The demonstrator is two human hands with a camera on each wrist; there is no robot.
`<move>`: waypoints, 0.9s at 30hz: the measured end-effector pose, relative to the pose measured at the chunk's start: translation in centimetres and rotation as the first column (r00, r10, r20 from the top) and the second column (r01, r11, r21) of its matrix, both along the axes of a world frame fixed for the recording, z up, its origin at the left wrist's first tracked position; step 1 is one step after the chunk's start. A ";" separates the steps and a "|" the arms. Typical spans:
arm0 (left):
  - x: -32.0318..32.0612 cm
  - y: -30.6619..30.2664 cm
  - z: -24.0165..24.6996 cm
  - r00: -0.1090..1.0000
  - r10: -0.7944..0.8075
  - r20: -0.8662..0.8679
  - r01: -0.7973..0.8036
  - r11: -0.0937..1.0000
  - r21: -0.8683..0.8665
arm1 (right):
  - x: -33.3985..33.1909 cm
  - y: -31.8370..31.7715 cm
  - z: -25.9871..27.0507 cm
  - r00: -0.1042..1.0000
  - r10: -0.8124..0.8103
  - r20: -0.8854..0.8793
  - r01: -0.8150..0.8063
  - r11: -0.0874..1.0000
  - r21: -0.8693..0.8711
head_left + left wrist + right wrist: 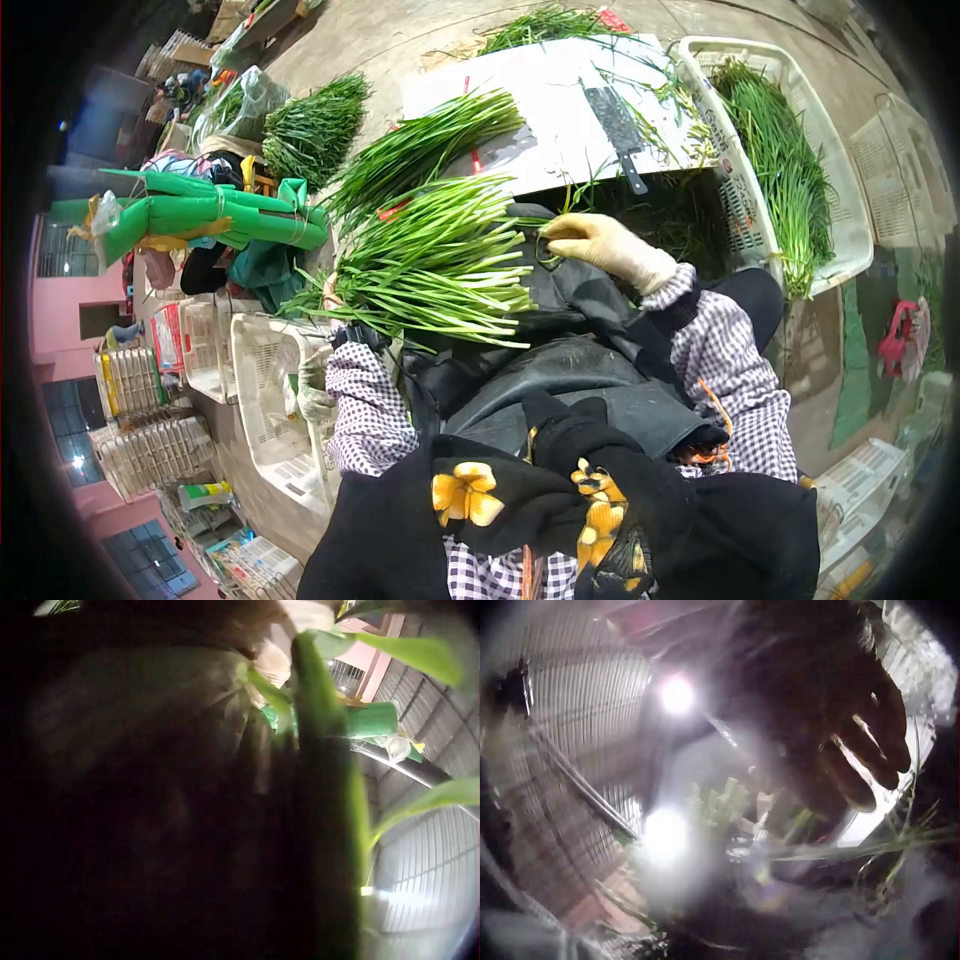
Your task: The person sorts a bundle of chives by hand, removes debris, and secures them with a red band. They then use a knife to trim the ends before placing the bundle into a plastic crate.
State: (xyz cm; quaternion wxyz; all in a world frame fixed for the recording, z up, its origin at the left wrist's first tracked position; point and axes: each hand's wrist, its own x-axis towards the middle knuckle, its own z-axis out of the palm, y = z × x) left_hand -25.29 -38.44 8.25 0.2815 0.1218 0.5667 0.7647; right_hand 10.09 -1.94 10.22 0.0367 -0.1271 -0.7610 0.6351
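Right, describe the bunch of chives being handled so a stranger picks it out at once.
Find the white board in front of the seated person, then drop to the black apron over the lap. The bunch of chives lies fanned out across it. Unlike the bunch at the board's edge and the chives in the white crate, the gloved right hand pinches its leaves.

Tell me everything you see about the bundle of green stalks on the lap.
The bundle of green stalks is a thick sheaf of long, thin, fresh-looking leaves, lying roughly level across the dark apron on the lap. The stalks gather at its left end and fan out rightward, tips uneven. The gloved right hand pinches leaves at the right end.
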 end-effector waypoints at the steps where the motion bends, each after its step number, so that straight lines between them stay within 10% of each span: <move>1: 0.8 -0.5 -0.2 0.999 -0.029 -0.024 0.029 1.000 0.009 | -1.3 -0.9 -0.7 0.998 0.031 -0.056 -0.047 0.955 -0.295; 5: -0.8 -0.8 -0.7 0.986 -0.127 -0.109 0.131 0.991 0.029 | -4.0 -5.0 1.2 0.998 0.047 -0.051 -0.070 0.697 -0.714; 12: -1.5 -3.2 -2.8 0.936 -0.268 -0.229 0.286 0.957 0.050 | -4.6 -5.7 1.8 0.994 -0.038 -0.103 -0.040 0.747 -0.664; 17: -4.6 -6.1 -2.3 0.873 -0.316 -0.372 0.366 0.928 0.073 | -1.7 -0.7 2.1 0.945 0.304 0.122 -0.322 0.932 0.169; 20: -3.1 -2.5 2.1 0.979 -0.129 -0.159 0.192 0.850 0.491 | -0.4 2.8 2.1 0.980 -0.014 0.200 -0.075 0.901 0.428; 24: 2.2 2.8 11.1 0.964 -0.259 0.056 0.152 0.712 0.686 | -1.7 4.1 2.7 0.988 -0.154 -0.027 0.156 0.975 0.161; 26: 0.3 2.1 11.7 0.904 -0.428 0.023 0.318 0.705 0.634 | -3.3 2.6 5.6 0.871 -0.067 -0.487 0.352 0.777 0.522; 27: 1.2 2.9 12.3 0.885 -0.466 -0.001 0.349 0.660 0.665 | -4.1 2.1 5.7 0.937 -0.024 -0.348 0.235 0.782 0.577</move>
